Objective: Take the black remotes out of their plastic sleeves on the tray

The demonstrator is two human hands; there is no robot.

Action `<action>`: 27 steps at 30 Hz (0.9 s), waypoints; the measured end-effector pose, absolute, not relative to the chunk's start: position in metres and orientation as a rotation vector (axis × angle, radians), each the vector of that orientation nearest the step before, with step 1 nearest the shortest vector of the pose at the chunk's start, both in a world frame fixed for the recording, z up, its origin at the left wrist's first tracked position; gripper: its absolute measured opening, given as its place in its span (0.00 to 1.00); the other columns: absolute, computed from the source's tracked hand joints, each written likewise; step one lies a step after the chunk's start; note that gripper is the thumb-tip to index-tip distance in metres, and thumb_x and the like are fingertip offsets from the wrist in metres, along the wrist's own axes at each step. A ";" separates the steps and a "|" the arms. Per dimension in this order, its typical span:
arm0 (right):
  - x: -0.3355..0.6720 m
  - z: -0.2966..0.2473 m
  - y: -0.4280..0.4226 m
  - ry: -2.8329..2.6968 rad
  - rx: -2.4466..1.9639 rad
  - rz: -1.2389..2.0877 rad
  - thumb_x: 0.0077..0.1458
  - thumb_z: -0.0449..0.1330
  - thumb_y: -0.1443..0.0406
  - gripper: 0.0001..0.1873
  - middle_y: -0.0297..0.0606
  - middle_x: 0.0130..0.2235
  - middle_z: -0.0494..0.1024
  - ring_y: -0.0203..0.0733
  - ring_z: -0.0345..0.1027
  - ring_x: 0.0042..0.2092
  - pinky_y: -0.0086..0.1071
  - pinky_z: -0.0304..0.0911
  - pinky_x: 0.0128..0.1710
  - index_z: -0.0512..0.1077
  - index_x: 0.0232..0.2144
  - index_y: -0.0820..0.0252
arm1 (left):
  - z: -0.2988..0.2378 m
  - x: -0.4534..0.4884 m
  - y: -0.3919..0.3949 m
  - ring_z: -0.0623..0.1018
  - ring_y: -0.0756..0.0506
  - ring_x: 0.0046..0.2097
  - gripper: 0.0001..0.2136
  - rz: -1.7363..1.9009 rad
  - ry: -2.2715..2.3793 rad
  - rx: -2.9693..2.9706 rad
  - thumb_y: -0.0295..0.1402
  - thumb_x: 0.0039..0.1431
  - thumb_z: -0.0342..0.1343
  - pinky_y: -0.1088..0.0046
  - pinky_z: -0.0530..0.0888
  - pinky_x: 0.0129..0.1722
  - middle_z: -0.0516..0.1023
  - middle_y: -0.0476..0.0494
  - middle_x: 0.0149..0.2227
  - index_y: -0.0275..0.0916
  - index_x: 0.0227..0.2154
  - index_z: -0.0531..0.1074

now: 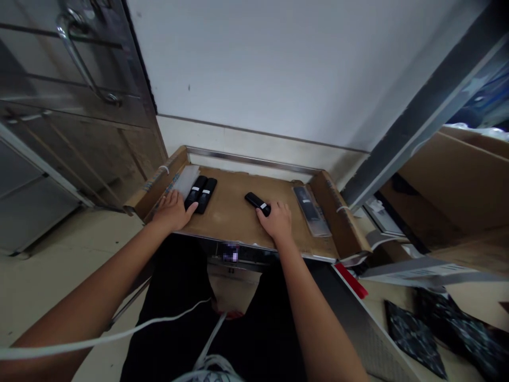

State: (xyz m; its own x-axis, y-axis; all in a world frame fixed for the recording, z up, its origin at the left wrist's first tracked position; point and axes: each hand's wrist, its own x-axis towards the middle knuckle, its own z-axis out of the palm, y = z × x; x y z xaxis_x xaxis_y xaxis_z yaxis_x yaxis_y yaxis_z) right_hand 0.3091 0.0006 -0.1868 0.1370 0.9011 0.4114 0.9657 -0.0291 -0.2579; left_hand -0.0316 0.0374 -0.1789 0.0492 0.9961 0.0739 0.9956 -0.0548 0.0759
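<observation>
My left hand (173,210) rests on the flat cardboard sheet (234,212), fingers curled, fingertips touching the near end of a pair of black remotes (201,193) that lie side by side. My right hand (277,219) grips the near end of a single black remote (256,202) lying at a slant in the middle of the sheet. A clear plastic bag (186,179) lies just beyond my left hand. At the right edge lies a bagged remote (311,209).
The cardboard sits on a metal-edged tray (254,159) against a white wall. A steel cabinet with a handle (75,53) stands at left. Cardboard boxes (457,185) and dark patterned packets (417,334) are at right. A white cable (119,334) crosses my lap.
</observation>
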 end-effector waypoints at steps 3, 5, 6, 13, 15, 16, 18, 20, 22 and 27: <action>0.309 -0.187 0.001 -1.790 -1.952 -0.172 0.57 0.58 0.51 0.22 0.51 0.44 0.75 0.56 0.63 0.49 0.44 0.55 0.50 0.74 0.44 0.63 | -0.178 -0.028 0.030 0.52 0.31 0.70 0.38 0.312 2.187 2.298 0.52 0.66 0.35 0.51 0.52 0.67 0.52 0.22 0.68 0.21 0.65 0.55; 0.309 -0.186 0.000 -1.792 -1.955 -0.166 0.57 0.58 0.51 0.22 0.51 0.44 0.75 0.56 0.63 0.49 0.44 0.55 0.50 0.74 0.44 0.63 | -0.169 -0.025 0.025 0.50 0.31 0.71 0.38 0.421 2.189 2.343 0.51 0.66 0.36 0.51 0.51 0.68 0.50 0.22 0.69 0.20 0.65 0.54; 0.309 -0.186 0.000 -1.791 -1.957 -0.164 0.57 0.58 0.51 0.22 0.51 0.44 0.75 0.56 0.63 0.49 0.44 0.55 0.50 0.74 0.44 0.63 | -0.163 -0.022 0.024 0.49 0.31 0.71 0.37 0.467 2.175 2.371 0.51 0.67 0.36 0.51 0.50 0.68 0.49 0.23 0.70 0.20 0.66 0.53; 0.309 -0.184 -0.001 -1.797 -1.945 -0.161 0.58 0.58 0.52 0.22 0.50 0.45 0.75 0.55 0.63 0.49 0.43 0.55 0.50 0.74 0.45 0.63 | -0.113 -0.008 0.052 0.50 0.34 0.71 0.34 0.638 1.843 2.484 0.52 0.68 0.37 0.54 0.52 0.69 0.51 0.30 0.70 0.29 0.66 0.54; 0.310 -0.184 -0.001 -1.787 -1.939 -0.151 0.58 0.58 0.52 0.22 0.50 0.45 0.75 0.54 0.63 0.49 0.43 0.55 0.50 0.74 0.44 0.63 | -0.120 -0.013 0.067 0.51 0.36 0.71 0.33 0.664 1.728 2.514 0.50 0.68 0.36 0.57 0.51 0.69 0.52 0.31 0.70 0.28 0.66 0.54; 0.310 -0.185 -0.001 -1.782 -1.937 -0.145 0.58 0.58 0.52 0.21 0.49 0.44 0.75 0.54 0.64 0.49 0.43 0.55 0.50 0.74 0.44 0.63 | -0.128 -0.017 0.074 0.51 0.36 0.71 0.33 0.648 1.708 2.502 0.49 0.69 0.36 0.57 0.51 0.69 0.53 0.30 0.69 0.28 0.66 0.54; 0.310 -0.186 0.000 -1.770 -1.938 -0.131 0.57 0.59 0.52 0.21 0.48 0.44 0.76 0.54 0.64 0.49 0.42 0.56 0.51 0.74 0.44 0.62 | -0.152 -0.026 0.082 0.53 0.35 0.70 0.33 0.584 1.739 2.427 0.49 0.68 0.36 0.56 0.51 0.69 0.54 0.28 0.68 0.26 0.65 0.54; 0.311 -0.187 0.000 -1.761 -1.945 -0.123 0.57 0.59 0.52 0.20 0.48 0.43 0.76 0.54 0.64 0.49 0.42 0.55 0.51 0.74 0.43 0.62 | -0.176 -0.035 0.085 0.53 0.35 0.70 0.33 0.546 1.770 2.366 0.48 0.68 0.35 0.56 0.51 0.69 0.55 0.27 0.68 0.25 0.65 0.54; 0.311 -0.187 0.001 -1.753 -1.946 -0.123 0.57 0.59 0.52 0.21 0.48 0.43 0.76 0.53 0.64 0.49 0.43 0.55 0.51 0.74 0.43 0.62 | -0.194 -0.040 0.085 0.52 0.35 0.70 0.34 0.557 1.784 2.348 0.48 0.68 0.33 0.55 0.51 0.69 0.54 0.27 0.68 0.25 0.66 0.54; 0.312 -0.187 0.001 -1.741 -1.933 -0.121 0.57 0.59 0.52 0.21 0.48 0.43 0.76 0.53 0.65 0.49 0.42 0.56 0.51 0.74 0.43 0.62 | -0.200 -0.043 0.082 0.55 0.35 0.70 0.34 0.552 1.775 2.355 0.49 0.68 0.33 0.55 0.52 0.69 0.57 0.28 0.68 0.26 0.65 0.56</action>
State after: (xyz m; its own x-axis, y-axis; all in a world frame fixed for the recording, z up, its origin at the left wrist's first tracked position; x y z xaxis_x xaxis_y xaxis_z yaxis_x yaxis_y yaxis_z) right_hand 0.3119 0.0011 -0.1870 0.1653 0.8985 0.4067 0.9462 -0.0282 -0.3224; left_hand -0.0430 0.0823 -0.2000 0.2359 0.9501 0.2042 0.8983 -0.2934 0.3271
